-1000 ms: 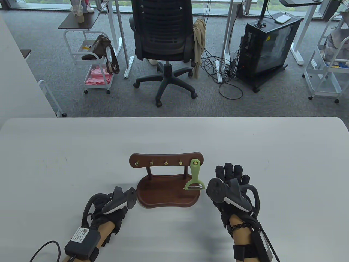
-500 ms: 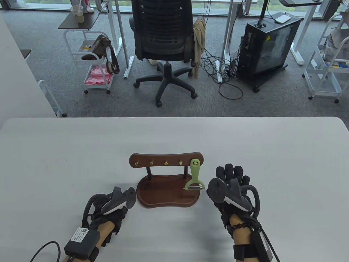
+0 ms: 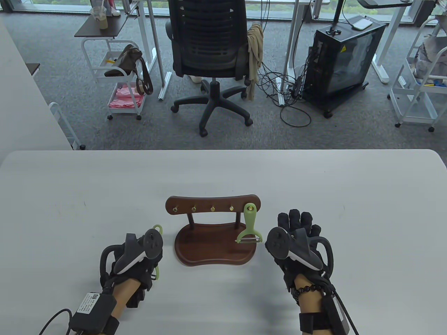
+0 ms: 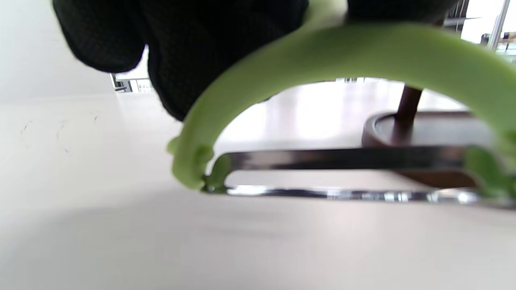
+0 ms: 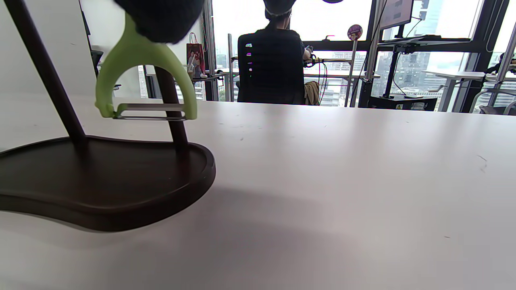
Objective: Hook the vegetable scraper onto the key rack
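two green scrapers are showing around the key rack [image 3: 213, 206]: one scraper [image 3: 249, 223] is already hanging from the rack's right-end hook, blade down over the base; a second scraper [image 4: 342, 60] is sitting at our left hand [image 3: 134, 256], just left of the rack's base. our left fingers [image 4: 209, 44] are closing on its handle, blade arch low over the table [image 3: 223, 174], long axis running roughly toward the rack. we are judging the left hand nearer the free hooks. our right hand [image 3: 297, 240] is resting right of the rack, fingers spread, holding nothing.
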The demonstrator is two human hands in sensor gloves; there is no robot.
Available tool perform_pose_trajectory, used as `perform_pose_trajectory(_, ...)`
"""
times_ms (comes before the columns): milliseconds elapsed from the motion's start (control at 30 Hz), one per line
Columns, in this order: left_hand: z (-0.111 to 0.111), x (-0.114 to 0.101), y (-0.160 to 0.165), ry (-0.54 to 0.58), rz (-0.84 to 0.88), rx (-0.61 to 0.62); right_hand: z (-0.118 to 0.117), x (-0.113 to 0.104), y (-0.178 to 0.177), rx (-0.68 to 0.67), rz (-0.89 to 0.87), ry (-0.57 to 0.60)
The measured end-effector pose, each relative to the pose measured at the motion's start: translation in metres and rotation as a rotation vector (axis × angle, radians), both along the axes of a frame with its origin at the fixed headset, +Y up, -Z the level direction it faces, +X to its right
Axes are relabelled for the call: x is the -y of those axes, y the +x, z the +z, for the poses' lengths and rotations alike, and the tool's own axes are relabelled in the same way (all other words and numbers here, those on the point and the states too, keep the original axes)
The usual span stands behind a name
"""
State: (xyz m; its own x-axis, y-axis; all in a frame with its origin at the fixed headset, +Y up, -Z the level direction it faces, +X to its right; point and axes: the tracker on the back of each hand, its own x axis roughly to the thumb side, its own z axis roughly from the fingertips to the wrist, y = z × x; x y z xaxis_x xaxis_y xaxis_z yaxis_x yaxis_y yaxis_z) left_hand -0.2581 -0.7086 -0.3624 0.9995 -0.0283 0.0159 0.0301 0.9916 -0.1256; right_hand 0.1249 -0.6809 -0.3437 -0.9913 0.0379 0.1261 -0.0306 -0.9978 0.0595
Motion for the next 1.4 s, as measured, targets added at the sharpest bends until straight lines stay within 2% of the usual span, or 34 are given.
perform_pose_trajectory(300, 0.021, -0.04, -0.009, 0.258, 0.183, 0.018, 0.0, -0.001, 0.001, 0.005, -0.004, 0.007)
perform_pose_trajectory(433, 0.035, -0.056, 0.002, 0.389, 0.196, 0.083, 0.0, -0.001, 0.002, 0.006, -0.007, 0.011)
perform_pose_trajectory(533, 0.044, -0.064, 0.016, 0.446, 0.183, 0.135, -0.001, -0.001, 0.003, 0.007, -0.01, 0.012)
perform_pose_trajectory(767, 0.041, -0.064, 0.042, 0.461, 0.062, 0.168, -0.001, -0.001, 0.003, 0.007, -0.015, 0.015)
perform_pose_trajectory(1400, 0.019, -0.056, 0.053, 0.411, -0.056, 0.126, -0.001, -0.003, 0.004, 0.006, -0.035, 0.015)
